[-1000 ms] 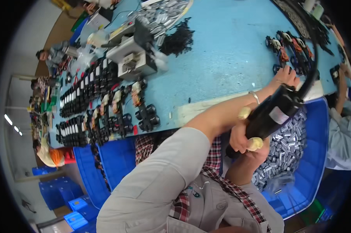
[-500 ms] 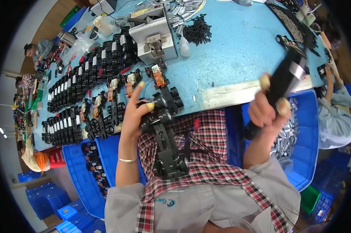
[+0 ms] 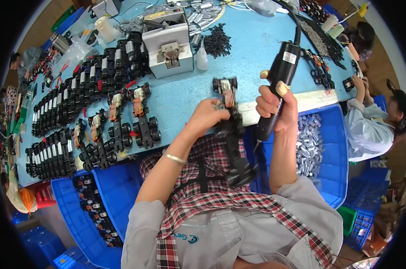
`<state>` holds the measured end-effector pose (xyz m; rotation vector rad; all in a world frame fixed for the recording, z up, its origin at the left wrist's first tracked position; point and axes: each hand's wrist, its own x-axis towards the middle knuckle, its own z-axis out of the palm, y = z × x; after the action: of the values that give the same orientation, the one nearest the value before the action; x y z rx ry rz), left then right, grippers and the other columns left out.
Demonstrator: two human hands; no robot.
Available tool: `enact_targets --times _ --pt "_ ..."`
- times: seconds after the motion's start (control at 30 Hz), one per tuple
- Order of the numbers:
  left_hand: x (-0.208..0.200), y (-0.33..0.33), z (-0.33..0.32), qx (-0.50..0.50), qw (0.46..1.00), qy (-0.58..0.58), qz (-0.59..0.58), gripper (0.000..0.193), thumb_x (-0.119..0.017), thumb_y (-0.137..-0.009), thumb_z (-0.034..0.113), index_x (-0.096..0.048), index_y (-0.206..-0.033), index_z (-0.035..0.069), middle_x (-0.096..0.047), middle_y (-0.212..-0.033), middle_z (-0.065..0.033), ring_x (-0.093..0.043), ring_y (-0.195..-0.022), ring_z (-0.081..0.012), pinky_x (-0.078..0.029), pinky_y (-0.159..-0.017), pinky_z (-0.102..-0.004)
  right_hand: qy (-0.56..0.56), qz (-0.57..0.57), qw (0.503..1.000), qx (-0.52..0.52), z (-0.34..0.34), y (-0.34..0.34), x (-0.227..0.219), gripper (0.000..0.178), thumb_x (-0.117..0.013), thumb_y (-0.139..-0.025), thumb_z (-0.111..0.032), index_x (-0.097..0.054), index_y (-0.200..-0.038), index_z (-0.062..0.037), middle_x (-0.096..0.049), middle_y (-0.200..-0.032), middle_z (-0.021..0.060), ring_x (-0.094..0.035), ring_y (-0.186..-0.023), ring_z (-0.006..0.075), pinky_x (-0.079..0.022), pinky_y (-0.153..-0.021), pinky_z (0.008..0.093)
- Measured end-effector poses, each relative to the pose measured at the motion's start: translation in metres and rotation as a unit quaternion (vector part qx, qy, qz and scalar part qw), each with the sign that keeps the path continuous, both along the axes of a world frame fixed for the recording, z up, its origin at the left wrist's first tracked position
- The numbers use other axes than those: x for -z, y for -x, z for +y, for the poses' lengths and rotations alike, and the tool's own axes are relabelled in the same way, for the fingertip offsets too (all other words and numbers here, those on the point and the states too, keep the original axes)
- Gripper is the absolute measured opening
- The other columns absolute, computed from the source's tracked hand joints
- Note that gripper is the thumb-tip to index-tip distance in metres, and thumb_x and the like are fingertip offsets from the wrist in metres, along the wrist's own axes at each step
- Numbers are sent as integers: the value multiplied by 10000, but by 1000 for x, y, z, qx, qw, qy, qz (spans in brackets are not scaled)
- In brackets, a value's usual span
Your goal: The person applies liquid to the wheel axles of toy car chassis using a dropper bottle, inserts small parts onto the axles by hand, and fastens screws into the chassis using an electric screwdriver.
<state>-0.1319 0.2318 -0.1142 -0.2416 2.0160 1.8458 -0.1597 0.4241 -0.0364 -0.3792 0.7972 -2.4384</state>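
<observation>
My left hand [image 3: 207,118] is closed on a black toy car chassis [image 3: 237,154] at the table's front edge, above my lap. The chassis is smeared by motion. At its far end a wheeled front section [image 3: 228,93] with orange and white parts lies over the tabletop; whether this belongs to the same car I cannot tell. In my right hand [image 3: 277,105] is a black electric screwdriver [image 3: 277,78], held upright with its bit pointing down. The bit is right of the chassis and apart from it. Yellow covers sit on some right fingertips.
Several car chassis [image 3: 142,119] stand in rows on the blue table [image 3: 247,49] to the left. A metal box fixture [image 3: 169,54] and a pile of black parts [image 3: 217,41] are farther back. Blue bins [image 3: 337,152] flank my lap. Other people [image 3: 371,121] sit at the right.
My left hand has moved right with the chassis. The screwdriver has swung left and more upright. The rightmost orange-fronted car has left its place beside the row.
</observation>
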Motion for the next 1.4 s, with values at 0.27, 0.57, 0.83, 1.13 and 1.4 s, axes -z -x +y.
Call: enact_targets --times 0.27,0.57,0.83,1.13,1.4 --pt "-47 -7 -8 -57 995 -1 87 529 -664 -667 77 -496 -1151 -55 -615 -899 -116 -577 -783 -143 -461 -658 -266 -6 78 995 -57 1 29 -31 418 -526 -873 -222 -390 -1199 1 -333 -571 -40 -321 -436 59 -310 -415 226" --pt "-21 -83 -64 -50 999 -6 7 517 -684 -697 135 -444 -1136 7 -597 -827 -122 -558 -732 -155 -459 -641 -295 -201 345 888 229 -197 111 -42 168 -544 -801 -81 -499 -655 -12 -490 -535 67 -488 -464 156 -426 -484 293" --pt "25 -111 -36 -169 982 63 51 616 -625 -768 98 -369 -1322 17 -441 -1295 -163 -448 -1159 -228 -354 -974 -332 -178 396 872 225 -238 124 -19 90 -560 -759 -3 -553 -842 31 -547 -556 58 -524 -481 128 -435 -502 260" --pt "47 -105 -38 -227 969 -89 42 666 -598 -745 -18 -343 -1359 25 -379 -1355 -125 -434 -1161 -191 -390 -944 -291 -170 246 945 132 -226 104 -34 188 -580 -798 -89 -503 -641 -18 -503 -527 42 -482 -448 133 -412 -466 268" --pt "37 -104 -36 -256 946 -195 -29 699 -633 -722 -51 -346 -1351 52 -488 -1204 -116 -517 -977 -136 -443 -835 -251 -168 170 971 26 -151 -2 10 325 -608 -746 19 -492 -1047 59 -499 -534 36 -479 -441 100 -383 -443 242"
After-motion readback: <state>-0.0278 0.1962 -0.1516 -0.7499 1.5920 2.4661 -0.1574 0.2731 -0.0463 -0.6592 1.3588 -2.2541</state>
